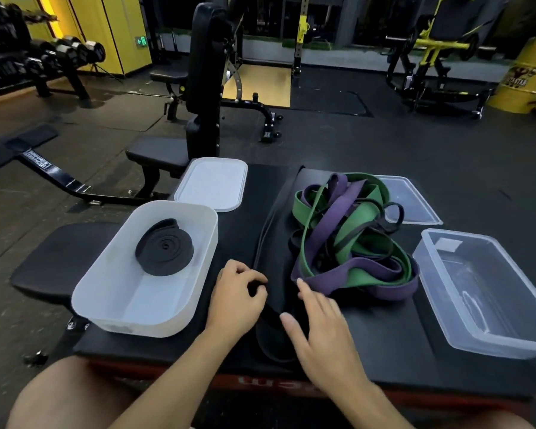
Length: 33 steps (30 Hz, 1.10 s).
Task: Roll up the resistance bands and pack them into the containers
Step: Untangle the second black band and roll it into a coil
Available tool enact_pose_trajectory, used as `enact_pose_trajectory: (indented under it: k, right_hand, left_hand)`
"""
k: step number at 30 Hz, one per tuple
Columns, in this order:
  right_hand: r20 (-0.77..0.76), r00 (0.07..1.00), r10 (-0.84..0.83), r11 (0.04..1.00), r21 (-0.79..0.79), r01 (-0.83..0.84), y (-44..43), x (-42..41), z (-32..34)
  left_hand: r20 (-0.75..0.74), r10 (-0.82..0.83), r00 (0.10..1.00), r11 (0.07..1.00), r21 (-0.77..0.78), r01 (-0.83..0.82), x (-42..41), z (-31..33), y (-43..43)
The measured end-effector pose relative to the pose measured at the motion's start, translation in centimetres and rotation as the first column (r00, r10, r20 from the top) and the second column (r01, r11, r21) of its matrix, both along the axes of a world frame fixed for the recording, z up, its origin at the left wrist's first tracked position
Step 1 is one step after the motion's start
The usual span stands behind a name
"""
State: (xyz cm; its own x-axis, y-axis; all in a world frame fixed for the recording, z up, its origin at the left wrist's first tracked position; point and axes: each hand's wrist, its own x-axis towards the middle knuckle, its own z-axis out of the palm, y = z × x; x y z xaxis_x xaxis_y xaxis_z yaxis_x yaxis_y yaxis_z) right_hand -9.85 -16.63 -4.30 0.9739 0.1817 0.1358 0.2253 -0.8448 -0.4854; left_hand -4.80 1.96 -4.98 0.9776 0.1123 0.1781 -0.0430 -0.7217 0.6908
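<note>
1. Work is partly done. One black band roll [164, 247] is wound up tight and lies flat inside the white tub [106, 274] on the left side of the desk [378, 335].

2. The white lid [212, 184] lies flat behind that tub, so the tub is not closed yet.

3. A long black band [274, 308] lies flat down the middle of the desk, between the two hands. It is not rolled yet.

4. The left hand [237, 297] has its grip pinched together on the edge of this black band. My guess is that a roll is just being started here.

5. The right hand [321, 326] has its grip apart, with flat fingers [304, 289] spread over the band, holding nothing.

6. A messy pile of green and purple bands [353, 236] sits just past the right hand, all tangled, with thin black bands mixed in. None of it is rolled.

7. The clear tub [489, 292] on the right has nothing in it. Its clear lid [415, 202] lies behind the pile.

8. So most of the job is left: roll the flat black band, untangle and roll the pile, and fill the tubs.
</note>
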Motion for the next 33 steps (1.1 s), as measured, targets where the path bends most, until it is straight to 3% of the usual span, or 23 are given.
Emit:
enact_pose_trajectory:
  k: [3,6,9,19,21,27,33]
  right_hand:
    - [0.058,0.998,-0.036,0.996,-0.08,0.041,-1.1,1.9,-0.2]
    - [-0.072,0.995,-0.067,0.985,-0.162,0.055,-2.9,4.4,0.0]
    - [-0.166,0.973,-0.159,0.984,-0.108,0.143,-3.9,6.6,0.8]
    - [-0.131,0.939,-0.319,0.934,-0.211,0.288,-3.2,12.3,-0.3]
    - [-0.067,0.952,-0.297,0.912,-0.314,0.263,-3.3,12.1,-0.9]
    - [0.057,0.993,-0.106,0.948,-0.295,0.119,-5.1,8.8,-2.2]
    - [0.196,0.98,0.019,0.996,-0.088,-0.002,-5.6,5.1,-2.1]
  left_hand:
    - [-0.022,-0.015,1.0,0.999,0.048,0.016,-0.4,0.7,0.2]
    - [-0.044,-0.007,0.999,0.997,0.075,0.01,-0.6,1.2,0.1]
    - [-0.047,0.008,0.999,0.998,0.062,-0.005,-0.8,1.4,0.0]
    - [-0.092,0.052,0.994,0.999,0.008,-0.052,-0.6,1.1,-0.2]
    - [-0.079,0.079,0.994,0.997,-0.017,-0.08,-0.5,1.1,-0.3]
    - [-0.038,0.16,0.986,0.981,-0.103,-0.163,-0.3,0.8,-0.2]
    - [-0.033,0.153,0.988,0.982,-0.11,-0.155,-0.5,0.7,0.0]
